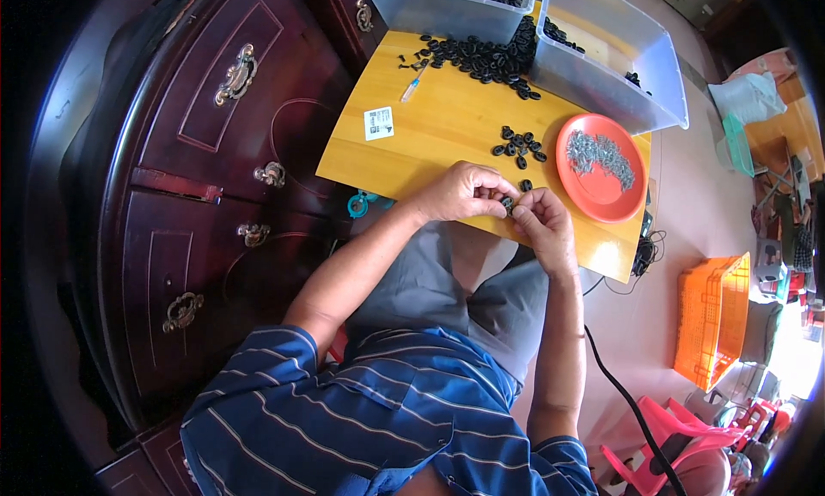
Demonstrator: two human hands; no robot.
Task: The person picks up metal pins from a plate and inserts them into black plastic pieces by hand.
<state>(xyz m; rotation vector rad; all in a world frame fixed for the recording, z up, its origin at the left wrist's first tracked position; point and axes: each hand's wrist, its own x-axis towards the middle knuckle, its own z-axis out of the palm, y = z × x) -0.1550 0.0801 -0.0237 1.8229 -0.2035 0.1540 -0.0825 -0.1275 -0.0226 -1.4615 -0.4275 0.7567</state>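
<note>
Over the near edge of the yellow table, my left hand (464, 192) pinches a small black oval part (507, 206) between thumb and fingers. My right hand (548, 228) is closed at the other side of it, its thumb and fingertips pressed together at the part. Whether a tiny metal piece is also between those fingers is too small to tell. One loose black oval part (526, 186) lies just beyond my fingertips. Farther off is a small group of similar parts (520, 144). To the right, a red-orange plate (588, 195) holds many small silvery metal pieces.
A large pile of black parts (490, 60) lies at the table's far side, by two clear plastic bins (455, 19). A blue-and-white pen-like tool (411, 89) and a white label (378, 124) lie left. Dark wooden drawers (215, 135) flank the table; an orange crate (711, 320) stands right.
</note>
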